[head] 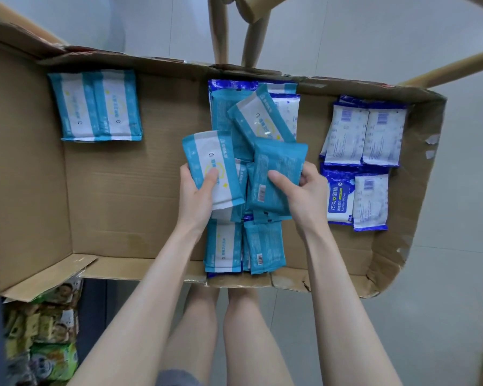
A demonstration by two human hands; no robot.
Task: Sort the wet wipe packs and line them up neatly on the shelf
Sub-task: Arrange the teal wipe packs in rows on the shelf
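My left hand (197,192) grips a teal-and-white wipe pack (215,165), label side up, thumb on its front. My right hand (301,188) holds another teal pack (276,168) with its barcode back up. Both packs hover over a loose pile of teal and blue packs (251,121) in the middle of an open cardboard box (117,190). Two teal packs (95,105) lie side by side at the box's far left. Several dark-blue-and-white alcohol wipe packs (360,162) lie in rows at the right. More teal packs (244,247) sit at the near wall.
The box has raised flaps all round, with a torn right wall (418,168). Wooden legs (234,29) stand beyond its far wall. Colourful snack bags (45,341) are stacked below the box at the lower left. The floor is pale tile.
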